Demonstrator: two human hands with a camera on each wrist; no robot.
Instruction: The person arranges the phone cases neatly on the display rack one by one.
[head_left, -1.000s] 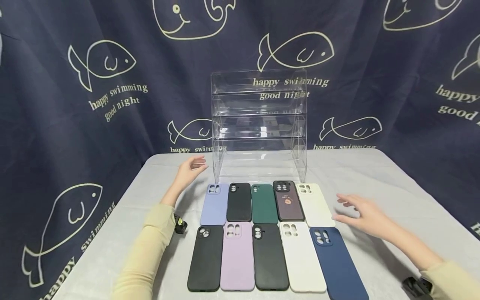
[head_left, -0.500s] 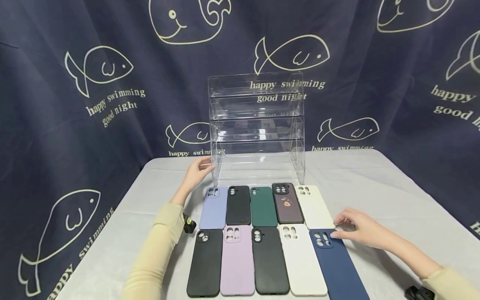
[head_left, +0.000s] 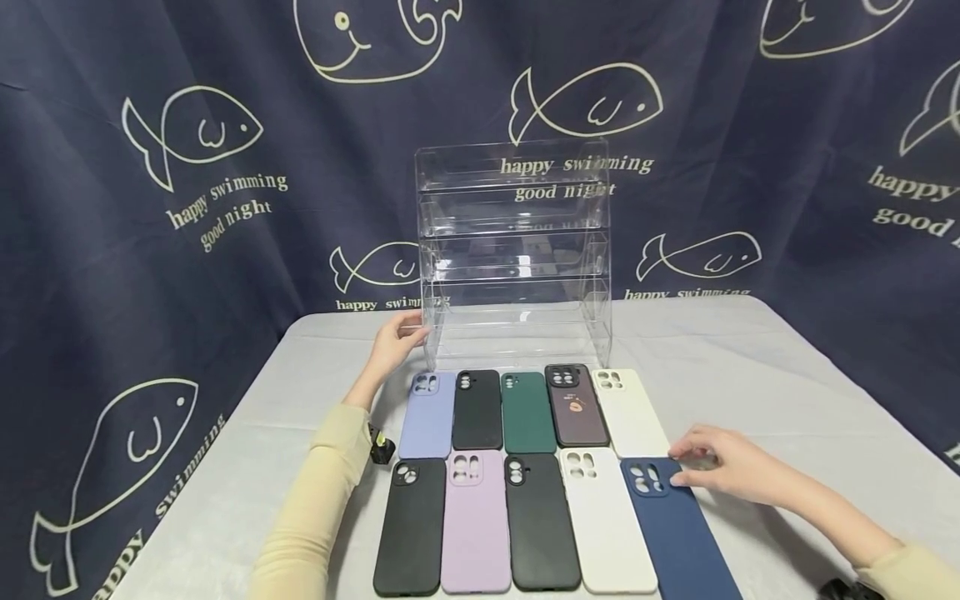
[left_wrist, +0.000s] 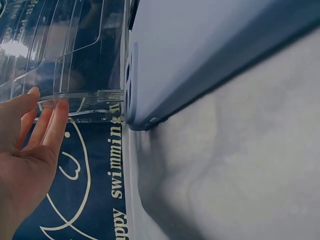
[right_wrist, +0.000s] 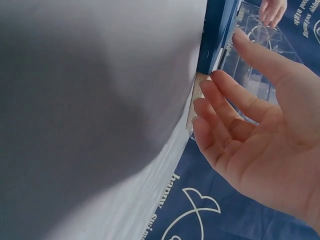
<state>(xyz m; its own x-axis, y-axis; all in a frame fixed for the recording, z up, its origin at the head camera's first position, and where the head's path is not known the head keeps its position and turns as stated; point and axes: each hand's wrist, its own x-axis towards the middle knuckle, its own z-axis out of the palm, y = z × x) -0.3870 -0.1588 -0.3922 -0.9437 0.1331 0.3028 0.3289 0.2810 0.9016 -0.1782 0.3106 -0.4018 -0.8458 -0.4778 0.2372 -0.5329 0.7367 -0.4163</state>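
Note:
Two rows of phone cases lie face-down flat on the table. My right hand [head_left: 731, 467] is at the upper right corner of the navy blue phone case [head_left: 686, 533], thumb and curled index finger at its edges. The right wrist view shows the fingertips touching the navy phone case [right_wrist: 212, 37] at that corner. At the back, a clear tiered display rack [head_left: 517, 321] stands upright. My left hand [head_left: 393, 346] touches the rack's left side, fingers nearly straight. In the left wrist view the left hand [left_wrist: 35, 150] has its fingertips against the rack's clear edge [left_wrist: 80, 95].
In the back row are light blue [head_left: 427, 421], black [head_left: 477, 417], green [head_left: 528, 417], dark printed [head_left: 577, 417] and cream [head_left: 633, 417] cases. Beside the navy one lie black [head_left: 408, 533], lilac [head_left: 477, 533], black [head_left: 543, 533] and white [head_left: 611, 533] cases. A dark fish-print curtain [head_left: 225, 333] hangs behind.
My left hand has moved right and reached the rack's side. The right hand has come down and left to the navy case's corner. The cases lie as before.

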